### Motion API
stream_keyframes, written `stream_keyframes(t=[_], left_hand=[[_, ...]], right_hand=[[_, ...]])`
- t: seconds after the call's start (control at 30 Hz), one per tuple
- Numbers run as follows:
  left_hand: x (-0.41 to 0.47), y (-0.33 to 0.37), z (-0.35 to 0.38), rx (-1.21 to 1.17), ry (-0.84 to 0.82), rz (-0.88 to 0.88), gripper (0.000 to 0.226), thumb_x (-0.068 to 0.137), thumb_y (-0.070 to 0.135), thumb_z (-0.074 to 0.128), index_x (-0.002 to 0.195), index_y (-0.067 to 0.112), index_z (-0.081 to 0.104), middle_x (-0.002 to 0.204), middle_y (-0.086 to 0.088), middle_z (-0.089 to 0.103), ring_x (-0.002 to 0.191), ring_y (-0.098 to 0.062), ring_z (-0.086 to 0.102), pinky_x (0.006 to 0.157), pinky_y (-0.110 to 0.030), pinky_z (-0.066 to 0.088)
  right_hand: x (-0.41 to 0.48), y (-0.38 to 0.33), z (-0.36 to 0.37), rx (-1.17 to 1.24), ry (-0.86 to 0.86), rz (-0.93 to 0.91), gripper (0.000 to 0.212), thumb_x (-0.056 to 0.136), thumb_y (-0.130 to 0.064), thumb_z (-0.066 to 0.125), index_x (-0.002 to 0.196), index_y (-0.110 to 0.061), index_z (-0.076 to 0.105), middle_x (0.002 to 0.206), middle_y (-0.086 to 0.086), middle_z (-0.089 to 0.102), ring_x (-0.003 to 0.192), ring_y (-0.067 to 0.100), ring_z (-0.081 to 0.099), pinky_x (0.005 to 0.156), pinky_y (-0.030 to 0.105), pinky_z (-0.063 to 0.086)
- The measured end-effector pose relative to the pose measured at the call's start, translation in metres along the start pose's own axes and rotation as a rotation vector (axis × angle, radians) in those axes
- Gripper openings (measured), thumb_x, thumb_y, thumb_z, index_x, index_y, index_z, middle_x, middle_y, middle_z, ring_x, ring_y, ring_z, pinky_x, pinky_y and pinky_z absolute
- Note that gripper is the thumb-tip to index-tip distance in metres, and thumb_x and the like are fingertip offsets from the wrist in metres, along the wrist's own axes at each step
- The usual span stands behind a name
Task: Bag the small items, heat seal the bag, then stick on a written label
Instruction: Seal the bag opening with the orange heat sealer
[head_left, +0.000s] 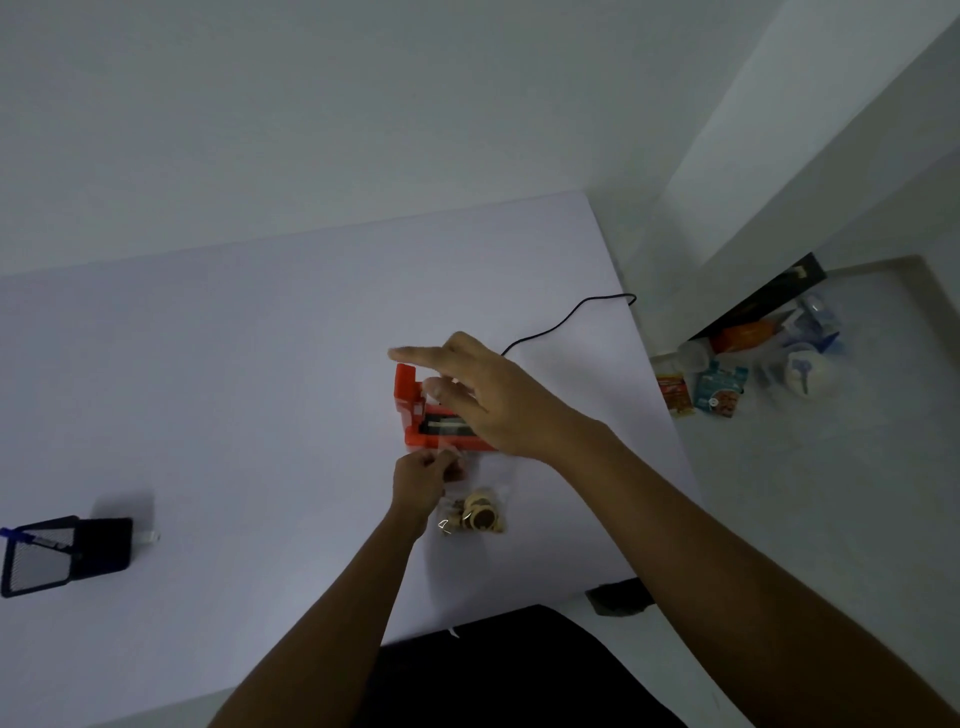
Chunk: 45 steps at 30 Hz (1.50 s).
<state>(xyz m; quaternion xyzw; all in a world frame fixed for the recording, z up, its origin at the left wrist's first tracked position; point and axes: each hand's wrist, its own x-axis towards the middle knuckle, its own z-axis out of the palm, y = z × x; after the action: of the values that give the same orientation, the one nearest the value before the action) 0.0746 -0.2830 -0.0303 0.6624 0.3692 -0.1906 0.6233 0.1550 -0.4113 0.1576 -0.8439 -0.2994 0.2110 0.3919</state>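
Bag mouth at sealer
Left hand (423, 475) pinches clear bag (470, 483); right hand (478, 395) open, fingers spread over orange sealer (415, 410); bag's long axis toward bench's far edge

My worktop (260, 364) is white; sealer (415, 410) orange; bag (467, 483) clear; small items (478, 514) tan, brown; mesh holder (36, 558) black.

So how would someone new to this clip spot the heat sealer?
Start at the white table and follow the black cord in from its right edge. It ends at the heat sealer, a small box under the right hand, the only bright orange thing there.
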Motion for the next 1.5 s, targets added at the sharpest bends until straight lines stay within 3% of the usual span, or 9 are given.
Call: stream_keyframes(t=[0.1,0.33,0.5,0.57,0.7,0.87,1.0,1.17,1.5], left_hand=[[0.001,-0.001,0.002,-0.020,0.004,-0.005,0.020,0.093,0.019,0.061,0.093,0.001,0.072,0.087,-0.012,0.075,0.079,-0.024,0.073,0.061,-0.025,0.052],[-0.001,-0.005,0.003,-0.036,0.008,0.005,0.017,0.092,0.019,0.062,0.086,0.005,0.071,0.088,-0.012,0.076,0.082,-0.028,0.073,0.062,-0.028,0.052],[-0.003,-0.004,0.004,-0.041,0.009,0.012,0.017,0.092,0.017,0.061,0.087,0.004,0.071,0.088,-0.012,0.076,0.082,-0.027,0.073,0.061,-0.027,0.051],[-0.003,-0.003,0.004,-0.039,0.013,0.014,0.017,0.093,0.016,0.061,0.088,0.004,0.071,0.088,-0.012,0.076,0.082,-0.027,0.073,0.061,-0.026,0.051],[-0.002,-0.003,0.004,-0.034,0.015,0.014,0.018,0.093,0.017,0.061,0.089,0.003,0.071,0.087,-0.011,0.076,0.082,-0.026,0.074,0.059,-0.024,0.051],[0.000,-0.003,0.003,-0.037,0.016,0.004,0.018,0.092,0.017,0.062,0.086,0.004,0.072,0.086,-0.012,0.076,0.082,-0.028,0.074,0.060,-0.027,0.052],[0.001,-0.003,0.003,-0.037,0.016,0.006,0.018,0.093,0.019,0.062,0.087,0.005,0.072,0.087,-0.011,0.076,0.081,-0.026,0.074,0.061,-0.026,0.051],[-0.002,-0.003,0.004,-0.052,0.011,0.013,0.018,0.093,0.019,0.061,0.091,0.004,0.071,0.088,-0.010,0.075,0.080,-0.023,0.073,0.062,-0.025,0.052],[-0.001,-0.003,0.005,-0.061,0.018,-0.004,0.019,0.093,0.017,0.060,0.085,0.004,0.072,0.084,-0.010,0.076,0.078,-0.022,0.074,0.062,-0.027,0.052]], right_hand=[[0.014,-0.005,0.001,-0.039,-0.071,-0.008,0.041,0.105,-0.037,0.041,0.145,-0.045,0.041,0.103,-0.007,0.045,0.089,0.012,0.056,0.081,0.028,0.054],[0.031,0.003,-0.019,-0.096,-0.215,0.010,0.027,0.099,-0.033,0.055,0.123,-0.032,0.067,0.089,-0.022,0.052,0.082,-0.004,0.052,0.074,0.016,0.038],[0.022,0.016,-0.033,-0.017,-0.227,0.080,0.021,0.095,-0.033,0.062,0.112,-0.028,0.074,0.102,-0.024,0.068,0.096,-0.002,0.063,0.093,0.030,0.053],[0.017,0.023,-0.036,0.009,-0.209,0.102,0.021,0.093,-0.032,0.064,0.111,-0.030,0.074,0.103,-0.021,0.070,0.096,0.000,0.064,0.093,0.032,0.055],[0.002,0.038,-0.037,0.076,-0.127,0.162,0.027,0.092,-0.028,0.067,0.118,-0.035,0.070,0.082,-0.014,0.065,0.071,0.001,0.058,0.070,0.019,0.049],[-0.016,0.062,-0.033,0.127,-0.044,0.242,0.015,0.088,-0.035,0.070,0.103,-0.037,0.072,0.082,-0.001,0.065,0.079,0.022,0.065,0.080,0.040,0.056],[-0.027,0.078,-0.021,0.198,0.085,0.283,0.005,0.089,-0.034,0.069,0.092,-0.031,0.072,0.065,0.014,0.055,0.057,0.017,0.046,0.060,0.035,0.043],[-0.038,0.102,-0.008,0.247,0.202,0.370,0.008,0.090,-0.027,0.070,0.097,-0.027,0.068,0.055,-0.007,0.043,0.053,0.009,0.041,0.059,0.028,0.041],[-0.048,0.140,0.012,0.283,0.281,0.501,0.008,0.088,-0.030,0.071,0.094,-0.023,0.069,0.062,0.006,0.052,0.059,0.015,0.050,0.063,0.031,0.048]])
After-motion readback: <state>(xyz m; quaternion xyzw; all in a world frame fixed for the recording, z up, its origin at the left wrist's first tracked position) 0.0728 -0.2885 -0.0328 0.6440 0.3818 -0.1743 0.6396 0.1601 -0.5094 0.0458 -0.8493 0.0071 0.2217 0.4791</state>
